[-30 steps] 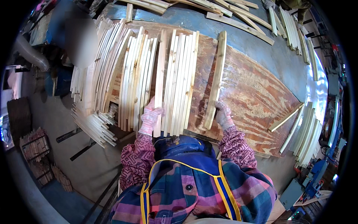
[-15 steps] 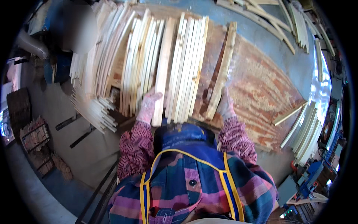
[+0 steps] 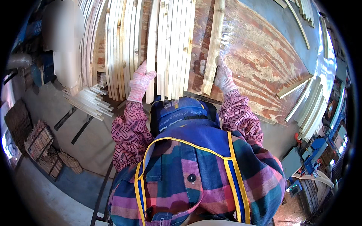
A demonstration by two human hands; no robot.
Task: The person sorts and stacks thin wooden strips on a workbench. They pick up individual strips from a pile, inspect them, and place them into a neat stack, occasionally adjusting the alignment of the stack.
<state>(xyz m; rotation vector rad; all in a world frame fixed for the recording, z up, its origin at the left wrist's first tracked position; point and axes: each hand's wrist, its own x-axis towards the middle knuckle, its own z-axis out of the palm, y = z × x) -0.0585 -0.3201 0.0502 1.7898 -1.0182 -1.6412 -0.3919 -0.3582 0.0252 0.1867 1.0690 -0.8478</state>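
Perhaps the strip (image 3: pixel 151 52) could slip off the tabletop (image 3: pixel 260 67) at its near edge if the left hand (image 3: pixel 141 79), closed round it, loosens; right hand (image 3: pixel 224 75) by plank (image 3: pixel 213 47), openness unclear

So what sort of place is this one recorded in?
Most likely a woodworking workshop: long pale wooden strips lie in rows on a worn reddish-brown wooden board, and boxy blue and grey machinery stands off to the right.

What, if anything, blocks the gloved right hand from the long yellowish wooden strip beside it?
Nothing visible: the right hand is at the lower right edge of the yellowish strip. The row of pale, straight wooden strips lies to its left.
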